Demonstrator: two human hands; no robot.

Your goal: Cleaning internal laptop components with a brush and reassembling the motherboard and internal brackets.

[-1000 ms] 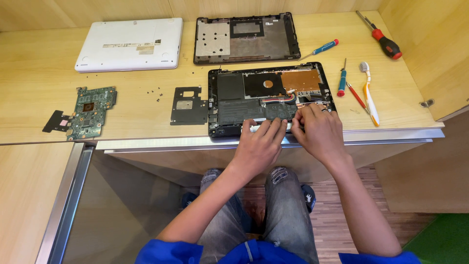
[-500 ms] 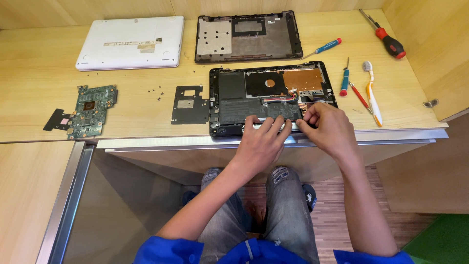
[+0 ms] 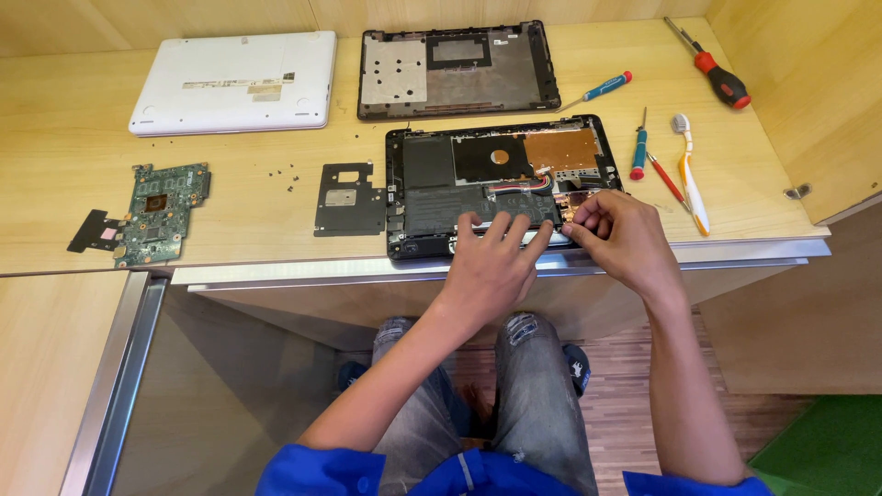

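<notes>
The opened laptop base lies at the middle of the frame, at the front edge of the wooden bench; its black shell is uncovered, showing a dark flat battery area on the left, a black sheet with a round hole in the centre, a copper-coloured plate at upper right, and a small bundle of coloured wires just below that plate. The left hand rests flat on the base's near edge, fingers spread and released, gripping nothing; the right hand sits just beside it at the lower right corner of the base, fingertips pinched together on a small part there, though what they grasp is too small to tell.

Left of the base lies a black metal plate, then loose screws, then a green circuit board at middle left; a white laptop lid sits upper left; a black bottom cover is at top centre; screwdrivers and a toothbrush lie at the right.
</notes>
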